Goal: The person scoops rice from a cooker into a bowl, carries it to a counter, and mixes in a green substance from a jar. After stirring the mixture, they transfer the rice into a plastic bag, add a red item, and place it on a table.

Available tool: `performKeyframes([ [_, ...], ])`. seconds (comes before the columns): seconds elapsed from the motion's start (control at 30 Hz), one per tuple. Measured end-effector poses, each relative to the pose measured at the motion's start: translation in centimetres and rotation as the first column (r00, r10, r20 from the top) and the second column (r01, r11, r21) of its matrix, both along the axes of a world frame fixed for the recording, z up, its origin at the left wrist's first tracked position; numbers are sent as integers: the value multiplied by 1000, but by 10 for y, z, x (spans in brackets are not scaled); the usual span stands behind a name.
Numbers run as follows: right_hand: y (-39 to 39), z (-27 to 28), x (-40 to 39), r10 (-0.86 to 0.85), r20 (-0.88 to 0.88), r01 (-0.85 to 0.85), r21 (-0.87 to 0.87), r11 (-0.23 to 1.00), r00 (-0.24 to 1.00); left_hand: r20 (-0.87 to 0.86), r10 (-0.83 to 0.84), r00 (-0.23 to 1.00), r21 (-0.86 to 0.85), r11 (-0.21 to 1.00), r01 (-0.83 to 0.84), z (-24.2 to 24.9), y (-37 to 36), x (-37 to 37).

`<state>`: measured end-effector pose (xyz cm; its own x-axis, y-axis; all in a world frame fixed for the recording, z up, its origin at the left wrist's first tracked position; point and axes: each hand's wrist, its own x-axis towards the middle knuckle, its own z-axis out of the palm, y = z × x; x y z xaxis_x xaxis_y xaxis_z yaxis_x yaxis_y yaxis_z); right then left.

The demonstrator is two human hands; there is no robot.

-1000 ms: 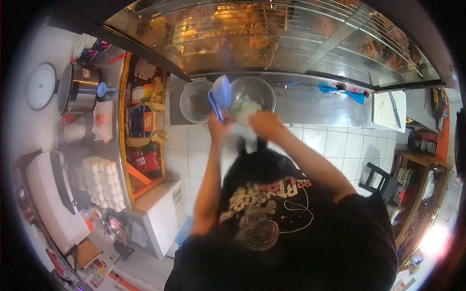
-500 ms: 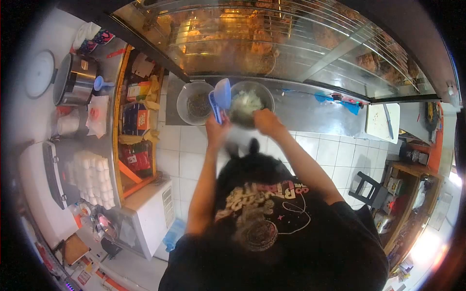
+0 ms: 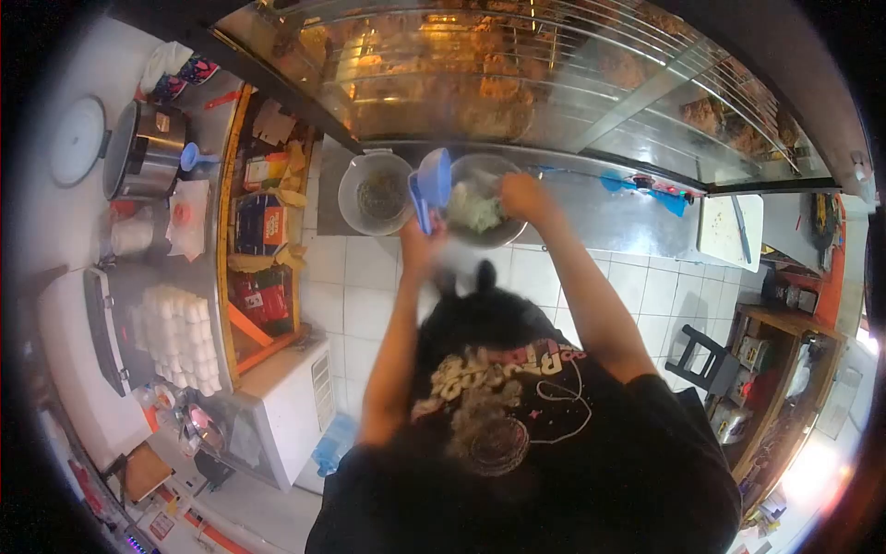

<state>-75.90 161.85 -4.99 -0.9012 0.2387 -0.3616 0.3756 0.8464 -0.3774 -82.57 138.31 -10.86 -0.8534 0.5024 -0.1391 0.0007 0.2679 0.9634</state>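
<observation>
My left hand [image 3: 420,242] is closed round the handle of a blue plastic scoop [image 3: 434,177], which it holds upright between two bowls. On the right, a metal bowl [image 3: 484,164] contains pale, whitish-green shredded food [image 3: 478,210]. My right hand [image 3: 523,196] is closed at this bowl's right side, over its rim. Whatever lies within those fingers is hidden. To the left stands a translucent plastic bowl [image 3: 349,205] with dark bits in the bottom. Both bowls rest on a steel counter [image 3: 591,217].
A glass display case [image 3: 591,120] with browned food rises behind the counter. At right lie a white cutting board [image 3: 720,226] and a knife [image 3: 741,231]. Shelves [image 3: 263,222], a steel pot [image 3: 146,152] and stacked eggs [image 3: 180,337] are on the left. A black stool [image 3: 703,360] stands on the floor.
My right hand has moved away from me, up along the metal bowl's right side. The pale food has shifted toward the bowl's near side. My left hand still holds the scoop, slightly farther right.
</observation>
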Motion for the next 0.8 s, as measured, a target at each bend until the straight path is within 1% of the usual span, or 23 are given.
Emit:
performKeyframes([
  [0.03, -11, -3, 1, 5, 0, -5, 0, 1000, 1000, -50, -18, 999, -50, 999, 15, 7, 2, 1],
  [0.07, -21, -5, 3, 133, -2, -133, -9, 991, 991, -109, -33, 994, -86, 996, 24, 10, 9, -3],
  [0.1, -30, -7, 10, 254, -1, -254, -23, 967, 967, -115, -27, 993, -76, 997, 18, 8, 11, -7],
  [0.13, -38, 2, 20, 242, 61, -242, -9, 970, 968, -119, -1, 993, -58, 998, -6, -3, 8, -7],
  [0.17, -50, 21, 33, 249, 65, -249, -6, 969, 966, -117, 25, 993, -43, 999, -30, -14, 4, -6],
  [0.2, -61, 44, 44, 203, 80, -206, 32, 978, 976, -116, -1, 993, -37, 999, -4, -22, 3, -6],
  [0.23, -67, 55, 49, 152, 93, -159, 69, 985, 984, -114, 3, 994, -34, 999, -7, -18, 6, -5],
  [0.27, -69, 48, 46, 121, 196, -135, 56, 989, 973, -106, 18, 994, -34, 999, -22, -13, 9, -1],
  [0.3, -66, 38, 45, 116, 200, -130, 55, 990, 973, -100, 31, 994, -34, 999, -35, -9, 11, 2],
  [0.37, -57, 42, 29, 75, 111, -87, 105, 991, 991, -126, 27, 992, -36, 999, -32, -7, 12, -1],
  [0.4, -47, 50, 30, 85, 140, -91, 40, 995, 987, -149, 28, 989, -44, 998, -35, -6, 14, -4],
  [0.43, -43, 68, 33, 91, 134, -98, 48, 994, 987, -155, 37, 987, -36, 998, -43, -9, 15, -6],
  [0.5, -39, 89, 48, 59, 186, -72, 59, 996, 981, -158, 33, 987, -94, 994, -48, -25, 13, -5],
  [0.53, -37, 85, 50, 114, 255, -116, -7, 993, 960, -160, 30, 987, -97, 994, -46, -28, 12, -5],
  [0.6, -35, 35, 45, 84, 211, -86, 0, 996, 974, -127, -12, 992, 42, 999, 18, -31, 10, -7],
  [0.63, -37, 19, 44, 59, 170, -61, 6, 998, 984, -129, -16, 992, 34, 999, 21, -24, 7, -5],
  [0.67, -38, 20, 42, -32, 112, 26, 52, 998, 993, -138, -15, 990, -37, 999, 10, -10, 9, -6],
  [0.7, -32, 20, 42, -29, 100, 24, 53, 998, 995, -150, -9, 989, -104, 995, -7, 4, 13, -9],
  [0.73, -27, 18, 50, -86, 58, 85, 13, 996, 995, -211, 29, 977, -54, 998, -41, 16, 16, -6],
  [0.77, -25, 15, 55, -147, 19, 147, -29, 989, 989, -214, 21, 977, -58, 998, -34, 13, 14, -6],
  [0.8, -25, 4, 54, -155, 15, 155, -31, 987, 988, -227, -28, 974, -90, 996, 8, 8, 13, -6],
])
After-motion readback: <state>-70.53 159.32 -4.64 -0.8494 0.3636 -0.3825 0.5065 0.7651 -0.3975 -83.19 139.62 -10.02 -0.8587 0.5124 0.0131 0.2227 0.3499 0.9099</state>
